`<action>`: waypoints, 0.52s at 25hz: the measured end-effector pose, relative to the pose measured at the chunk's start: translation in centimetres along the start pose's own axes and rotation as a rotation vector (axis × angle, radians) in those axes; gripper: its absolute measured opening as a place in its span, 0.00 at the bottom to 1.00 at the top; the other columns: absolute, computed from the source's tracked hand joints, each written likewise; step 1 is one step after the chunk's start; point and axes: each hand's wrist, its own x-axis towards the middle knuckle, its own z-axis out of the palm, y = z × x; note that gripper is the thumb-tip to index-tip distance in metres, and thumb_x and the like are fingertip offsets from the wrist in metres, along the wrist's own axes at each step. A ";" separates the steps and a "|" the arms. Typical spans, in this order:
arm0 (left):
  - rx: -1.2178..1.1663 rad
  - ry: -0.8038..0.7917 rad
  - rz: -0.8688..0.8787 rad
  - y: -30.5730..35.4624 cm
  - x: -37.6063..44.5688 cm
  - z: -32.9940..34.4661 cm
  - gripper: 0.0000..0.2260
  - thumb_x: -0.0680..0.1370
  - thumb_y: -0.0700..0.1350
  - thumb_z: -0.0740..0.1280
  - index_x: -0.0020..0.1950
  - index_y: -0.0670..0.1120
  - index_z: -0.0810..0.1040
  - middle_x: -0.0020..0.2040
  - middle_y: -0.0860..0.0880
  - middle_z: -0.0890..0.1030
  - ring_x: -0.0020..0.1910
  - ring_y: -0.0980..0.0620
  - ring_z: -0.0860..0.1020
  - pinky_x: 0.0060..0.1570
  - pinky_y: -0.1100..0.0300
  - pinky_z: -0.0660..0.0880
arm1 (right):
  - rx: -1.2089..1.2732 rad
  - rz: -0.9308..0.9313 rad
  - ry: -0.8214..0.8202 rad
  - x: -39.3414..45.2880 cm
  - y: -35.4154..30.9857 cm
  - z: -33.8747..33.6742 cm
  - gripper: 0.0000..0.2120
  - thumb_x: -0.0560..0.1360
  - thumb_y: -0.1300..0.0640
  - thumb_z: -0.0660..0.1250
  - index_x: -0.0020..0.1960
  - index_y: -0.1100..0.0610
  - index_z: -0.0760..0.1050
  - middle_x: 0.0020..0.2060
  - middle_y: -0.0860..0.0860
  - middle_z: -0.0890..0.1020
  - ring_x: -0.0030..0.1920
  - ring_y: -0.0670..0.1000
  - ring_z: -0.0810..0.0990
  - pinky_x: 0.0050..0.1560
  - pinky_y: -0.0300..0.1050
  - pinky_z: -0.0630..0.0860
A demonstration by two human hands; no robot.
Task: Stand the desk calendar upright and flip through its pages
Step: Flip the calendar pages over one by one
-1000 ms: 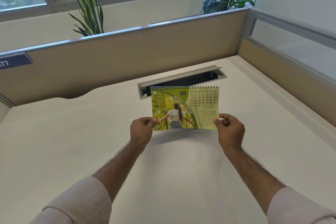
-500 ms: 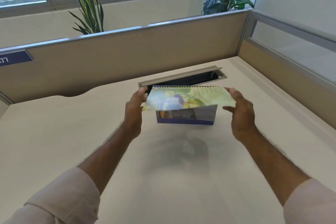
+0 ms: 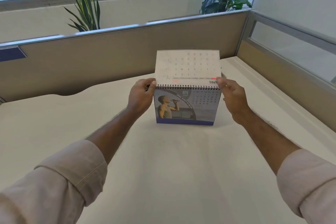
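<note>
The spiral-bound desk calendar (image 3: 185, 107) stands upright on the white desk (image 3: 163, 169), its blue base on the surface. Its front shows the April page with a picture of a person drinking from a bottle. One page (image 3: 188, 67) is lifted above the spiral and stands nearly vertical, its white back with an upside-down date grid facing me. My left hand (image 3: 141, 96) pinches the left end at the spiral. My right hand (image 3: 232, 96) holds the right end near the spiral, fingers partly behind the page.
A beige partition (image 3: 109, 51) runs along the far edge of the desk, and a second one with a glass panel (image 3: 291, 47) closes the right side. Potted plants (image 3: 85, 2) stand behind the partition under the windows.
The green March page has been swung up and over the spiral, uncovering the April page. Both hands have moved from the page's lower corners to the top corners at the spiral.
</note>
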 end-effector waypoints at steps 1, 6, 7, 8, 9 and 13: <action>0.086 0.030 0.028 -0.5 0.2 0.1 0.12 0.81 0.52 0.63 0.57 0.51 0.83 0.54 0.55 0.81 0.54 0.52 0.81 0.55 0.48 0.79 | -0.076 -0.026 0.031 0.3 0.7 0.0 0.10 0.78 0.50 0.65 0.57 0.51 0.80 0.58 0.46 0.80 0.54 0.44 0.77 0.38 0.26 0.72; 0.218 0.050 0.093 -2.3 0.2 0.8 0.13 0.81 0.50 0.64 0.59 0.46 0.82 0.59 0.47 0.77 0.56 0.50 0.77 0.53 0.54 0.78 | -0.293 -0.053 0.105 0.5 2.5 0.2 0.11 0.78 0.53 0.66 0.59 0.55 0.78 0.60 0.53 0.77 0.60 0.55 0.71 0.45 0.39 0.71; 0.209 0.045 0.072 -2.4 0.2 0.9 0.13 0.81 0.51 0.63 0.60 0.45 0.81 0.59 0.47 0.77 0.56 0.50 0.76 0.51 0.56 0.77 | -0.294 -0.041 0.103 0.5 2.5 0.3 0.11 0.78 0.53 0.65 0.58 0.55 0.77 0.59 0.54 0.77 0.60 0.55 0.72 0.46 0.42 0.71; 0.201 0.041 0.047 -2.4 0.1 1.1 0.14 0.82 0.51 0.63 0.60 0.45 0.81 0.59 0.47 0.77 0.55 0.50 0.77 0.49 0.58 0.76 | -0.294 -0.027 0.099 0.6 2.6 0.4 0.11 0.78 0.53 0.65 0.58 0.56 0.77 0.58 0.55 0.77 0.59 0.55 0.72 0.45 0.44 0.71; 0.195 0.036 0.022 -2.4 0.1 1.3 0.14 0.82 0.51 0.62 0.60 0.44 0.81 0.59 0.46 0.77 0.54 0.50 0.77 0.48 0.59 0.76 | -0.290 -0.020 0.091 0.7 2.7 0.4 0.11 0.79 0.53 0.64 0.58 0.57 0.76 0.57 0.56 0.78 0.58 0.55 0.73 0.43 0.43 0.72; 0.169 0.025 -0.014 -2.3 -0.1 1.6 0.14 0.82 0.51 0.61 0.61 0.44 0.79 0.54 0.48 0.79 0.50 0.53 0.77 0.39 0.67 0.71 | -0.273 -0.020 0.063 0.7 3.2 0.5 0.10 0.79 0.52 0.63 0.57 0.57 0.74 0.51 0.54 0.79 0.48 0.49 0.74 0.31 0.28 0.69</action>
